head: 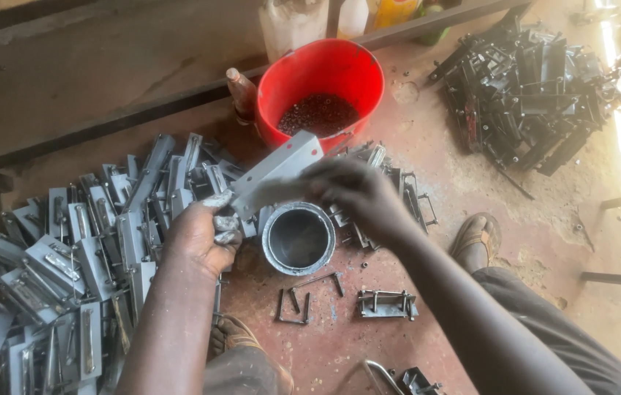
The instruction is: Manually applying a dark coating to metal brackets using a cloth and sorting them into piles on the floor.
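Holding a grey metal plate (pixel 278 173) above the small tin (pixel 298 238), the left hand (pixel 201 235) pinches its near end; right hand (pixel 358 196) blurred, grip unclear; stiff, likely light, edges best

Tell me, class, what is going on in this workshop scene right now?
A person sits on a reddish floor, holding a grey metal plate in the left hand while the blurred right hand works along it. Below the plate stands a small open tin. A heap of similar grey plates lies to the left, a red bucket of small dark pieces stands beyond, and a pile of black metal parts lies at the upper right.
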